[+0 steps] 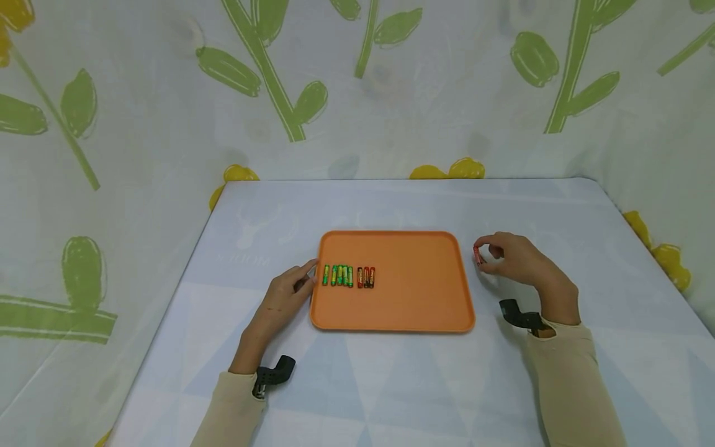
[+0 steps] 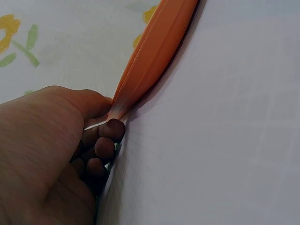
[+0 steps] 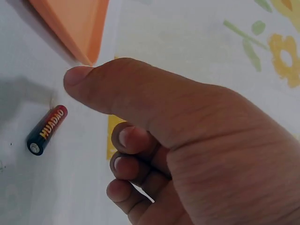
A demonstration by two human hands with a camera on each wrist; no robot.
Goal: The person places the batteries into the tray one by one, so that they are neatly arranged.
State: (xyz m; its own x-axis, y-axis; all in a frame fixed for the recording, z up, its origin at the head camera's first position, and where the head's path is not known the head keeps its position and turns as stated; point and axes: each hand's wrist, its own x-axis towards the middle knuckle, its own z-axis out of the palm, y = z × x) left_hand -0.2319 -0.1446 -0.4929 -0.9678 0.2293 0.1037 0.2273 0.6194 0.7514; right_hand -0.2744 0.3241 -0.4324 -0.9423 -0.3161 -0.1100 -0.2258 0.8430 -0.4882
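Observation:
An orange tray (image 1: pixel 413 304) lies flat on the table, holding several green batteries (image 1: pixel 341 275) and three red-and-black batteries (image 1: pixel 365 277) lined up upright in its left half. My left hand (image 1: pixel 283 297) pinches the tray's left rim, thumb on one side and fingers on the other, as the left wrist view shows. Right of the tray, my right hand (image 1: pixel 516 257) has thumb and forefinger spread about a single red-and-black battery (image 1: pixel 477 255). The right wrist view shows this battery (image 3: pixel 48 130) lettered HUADAO, with a gap to the thumb (image 3: pixel 108 86); there the forefinger is hidden.
The table (image 1: pixel 268 211) has a pale cloth with a faint triangle pattern. A curtain (image 1: pixel 447 93) printed with green stems and yellow flowers hangs behind and beside it. Each wrist wears a black camera mount (image 1: pixel 274 372).

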